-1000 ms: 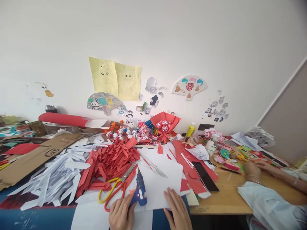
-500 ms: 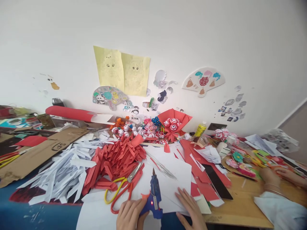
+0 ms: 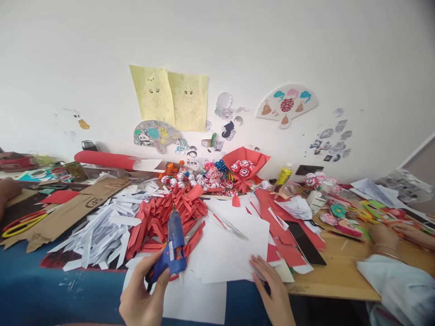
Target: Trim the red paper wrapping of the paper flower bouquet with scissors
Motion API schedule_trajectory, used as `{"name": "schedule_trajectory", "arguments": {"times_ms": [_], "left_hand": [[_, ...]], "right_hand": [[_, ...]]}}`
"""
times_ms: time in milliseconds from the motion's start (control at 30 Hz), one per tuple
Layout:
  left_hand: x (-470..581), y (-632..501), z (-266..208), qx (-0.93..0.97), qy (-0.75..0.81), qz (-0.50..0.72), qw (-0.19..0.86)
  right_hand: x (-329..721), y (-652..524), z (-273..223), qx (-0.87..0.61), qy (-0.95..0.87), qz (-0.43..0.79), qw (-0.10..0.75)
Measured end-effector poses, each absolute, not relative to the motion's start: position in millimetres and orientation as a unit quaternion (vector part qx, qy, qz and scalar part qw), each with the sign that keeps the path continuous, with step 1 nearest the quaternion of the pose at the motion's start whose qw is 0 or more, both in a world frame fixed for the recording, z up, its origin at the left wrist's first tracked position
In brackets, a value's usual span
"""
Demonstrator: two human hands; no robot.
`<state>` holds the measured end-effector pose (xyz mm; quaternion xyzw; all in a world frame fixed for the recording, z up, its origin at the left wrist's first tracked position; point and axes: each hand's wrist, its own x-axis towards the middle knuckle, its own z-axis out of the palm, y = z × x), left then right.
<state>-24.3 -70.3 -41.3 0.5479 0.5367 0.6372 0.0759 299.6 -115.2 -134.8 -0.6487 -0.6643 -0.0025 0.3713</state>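
Note:
My left hand (image 3: 144, 290) is wrapped around the handle of a blue hot glue gun (image 3: 175, 246), lifted with its nozzle pointing up and away. A white glue stick (image 3: 181, 277) pokes out of its rear. Behind it lies a pair of scissors (image 3: 193, 230), its handles mostly hidden by the gun. My right hand (image 3: 270, 280) rests with fingers stretched out on the near right edge of the white paper sheets (image 3: 234, 253). Thin wires (image 3: 231, 225) lie on those sheets. Folded red paper strips (image 3: 159, 215) are heaped just beyond the glue gun.
White paper strips (image 3: 105, 231) and flattened cardboard (image 3: 64, 217) spread to the left. A red paper bouquet (image 3: 246, 167) stands by the wall. Another person's hands (image 3: 384, 237) are at the right, and a hand (image 3: 8, 190) shows at the far left edge.
My left hand has raised the glue gun off the paper and moved it left, over the scissors. My right hand stays on the paper. A hand has appeared at the far left.

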Motion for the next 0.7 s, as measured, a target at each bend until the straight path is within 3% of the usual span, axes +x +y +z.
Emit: {"name": "schedule_trajectory", "arguments": {"times_ms": [300,533,700], "left_hand": [[-26.2,-69.8,-57.0,0.543,0.531,0.641,0.112],[-32.2,-60.5,-83.3,0.529,0.501,0.66,0.183],[-22.4,-56.3,-104.5,0.53,0.541,0.639,0.135]], "right_hand": [[294.8,-114.1,-133.4,-0.664,-0.622,0.023,0.414],[315.1,-29.4,-72.5,-0.756,-0.568,0.101,0.311],[327.8,86.5,-54.6,-0.768,-0.558,0.088,0.301]]}}
